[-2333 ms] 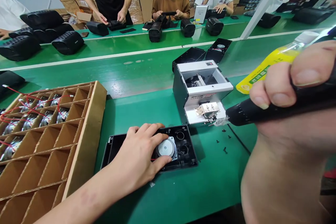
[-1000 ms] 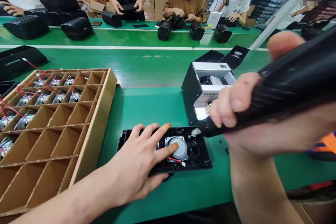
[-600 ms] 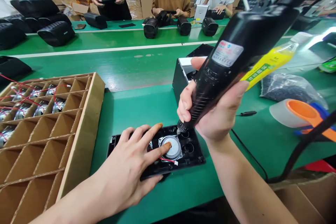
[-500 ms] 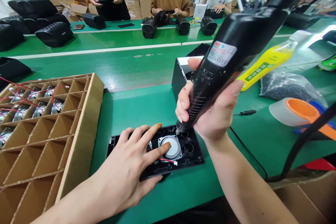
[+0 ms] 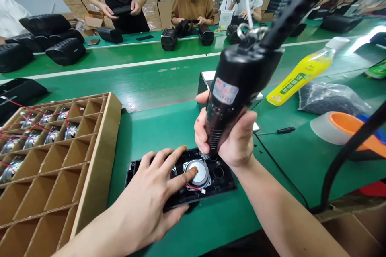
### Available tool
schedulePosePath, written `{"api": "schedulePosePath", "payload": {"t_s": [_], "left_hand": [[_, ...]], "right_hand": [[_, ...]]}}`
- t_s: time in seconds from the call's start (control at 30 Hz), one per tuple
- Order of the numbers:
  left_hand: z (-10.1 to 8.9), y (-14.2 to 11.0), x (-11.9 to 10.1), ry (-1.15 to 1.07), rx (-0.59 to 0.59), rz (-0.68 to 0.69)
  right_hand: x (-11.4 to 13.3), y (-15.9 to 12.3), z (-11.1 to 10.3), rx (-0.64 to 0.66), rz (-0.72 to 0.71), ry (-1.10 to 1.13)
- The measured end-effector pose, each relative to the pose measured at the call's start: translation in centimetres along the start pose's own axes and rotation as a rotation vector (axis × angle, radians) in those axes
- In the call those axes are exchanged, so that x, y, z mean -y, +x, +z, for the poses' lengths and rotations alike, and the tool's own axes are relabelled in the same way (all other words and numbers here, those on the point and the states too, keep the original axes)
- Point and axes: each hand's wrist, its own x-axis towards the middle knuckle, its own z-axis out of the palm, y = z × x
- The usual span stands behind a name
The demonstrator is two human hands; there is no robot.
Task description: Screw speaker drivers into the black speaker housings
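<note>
A black plastic speaker panel (image 5: 221,186) lies inner side up on the green table. A round silver speaker driver (image 5: 201,176) with a red wire and white plug sits in it. My left hand (image 5: 157,188) holds the panel, fingers stretched across it and thumb along the near edge. Its index fingertip presses on the driver. In my right hand (image 5: 235,140), fingers wrapped round, is a black electric screwdriver (image 5: 229,88), tilted with its lower end at the driver's far rim. The bit's tip is hidden from view.
On the left stands a divided cardboard box (image 5: 114,106) with several drivers. To the right are a yellow bottle (image 5: 304,74), a bag of small dark parts (image 5: 331,98), a tape roll (image 5: 327,128) and a thin screwdriver (image 5: 285,130). A black cable (image 5: 331,176) hangs nearby. People work opposite.
The electric screwdriver has swung more upright, its top moving left, and its lower end has shifted slightly left. My left hand keeps its place on the panel. The view has shifted slightly.
</note>
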Motion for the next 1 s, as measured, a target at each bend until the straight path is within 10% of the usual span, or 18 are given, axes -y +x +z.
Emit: {"api": "schedulePosePath", "payload": {"t_s": [0.6,1.0], "left_hand": [[0.8,-0.1,-0.4,0.023,-0.050,-0.035],[-1.4,-1.6,1.2,0.017,0.053,0.102]], "right_hand": [[-1.2,-0.6,0.0,0.142,0.019,0.094],[8.0,3.0,-2.8,-0.395,-0.431,-0.411]]}}
